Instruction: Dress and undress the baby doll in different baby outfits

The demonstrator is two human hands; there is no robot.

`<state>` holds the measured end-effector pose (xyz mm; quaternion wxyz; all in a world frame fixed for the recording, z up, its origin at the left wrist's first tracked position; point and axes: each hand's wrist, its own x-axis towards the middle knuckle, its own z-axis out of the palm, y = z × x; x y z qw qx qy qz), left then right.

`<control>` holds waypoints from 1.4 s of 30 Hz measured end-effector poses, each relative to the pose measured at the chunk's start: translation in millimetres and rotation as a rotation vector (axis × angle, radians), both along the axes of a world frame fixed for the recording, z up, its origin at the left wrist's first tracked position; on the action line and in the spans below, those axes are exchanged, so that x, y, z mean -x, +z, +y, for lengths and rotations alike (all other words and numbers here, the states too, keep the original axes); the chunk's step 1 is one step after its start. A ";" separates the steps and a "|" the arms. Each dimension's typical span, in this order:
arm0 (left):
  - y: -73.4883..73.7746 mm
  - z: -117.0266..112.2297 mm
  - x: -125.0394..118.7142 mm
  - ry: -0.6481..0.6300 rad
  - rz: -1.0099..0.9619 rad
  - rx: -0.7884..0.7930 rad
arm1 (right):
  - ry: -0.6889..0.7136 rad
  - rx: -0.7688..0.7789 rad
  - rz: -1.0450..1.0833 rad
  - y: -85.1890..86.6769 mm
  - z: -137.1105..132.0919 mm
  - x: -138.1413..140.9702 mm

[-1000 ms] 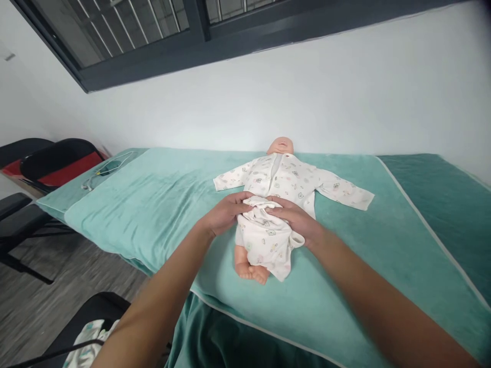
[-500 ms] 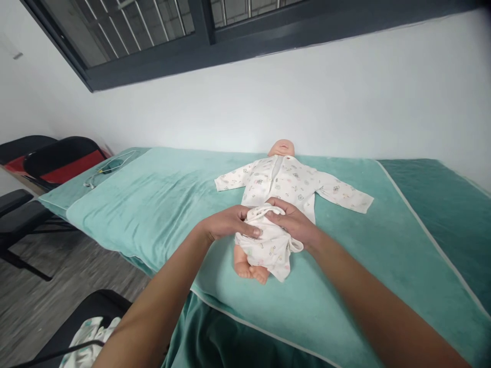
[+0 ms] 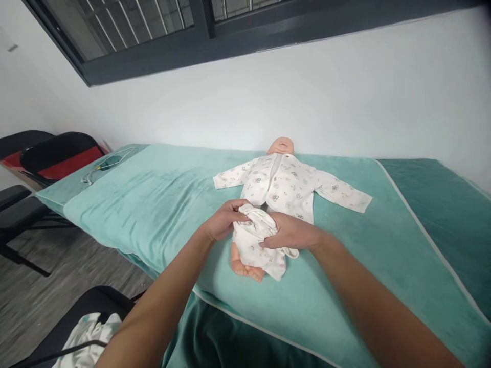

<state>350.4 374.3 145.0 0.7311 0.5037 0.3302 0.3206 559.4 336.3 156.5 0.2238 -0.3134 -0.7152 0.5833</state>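
Observation:
A baby doll lies on its back on a green-covered bed, its head toward the wall and its bare feet toward me. It wears a white printed baby shirt with both sleeves spread out. Over its legs lie bunched white printed baby pants. My left hand pinches the waist edge of the pants on the left. My right hand is closed on the right side of the same cloth, thumb toward me. The doll's hips are hidden beneath the fabric and my hands.
The bed cover reaches back to the white wall. A thin cord lies at the bed's far left corner. Black and red chairs stand at the left. Near me, a black chair bears patterned cloth.
My left hand has shifted up and left along the waist edge. My right hand has moved down the right side, its thumb now lower on the pants. The view has tilted slightly.

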 end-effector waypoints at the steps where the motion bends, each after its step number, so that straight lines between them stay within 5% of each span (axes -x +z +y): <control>1: -0.2 0.2 1.0 -0.005 0.001 -0.001 | 0.022 -0.010 -0.019 -0.6 0.4 -0.4; 13: -2.8 -5.5 0.6 0.023 -0.020 -0.009 | 0.102 0.116 0.111 -5.4 1.5 -6.8; 24: -0.9 -7.5 1.5 -0.022 -0.005 0.007 | 0.213 -0.048 -0.014 7.0 -1.4 -5.8; 32: 2.2 -24.0 -6.1 0.097 -0.028 -0.038 | 0.099 0.108 0.086 -8.2 0.0 -4.1; 42: 20.9 -20.0 -2.8 -0.042 0.115 -0.189 | 0.105 0.151 0.094 -2.5 -2.9 -8.3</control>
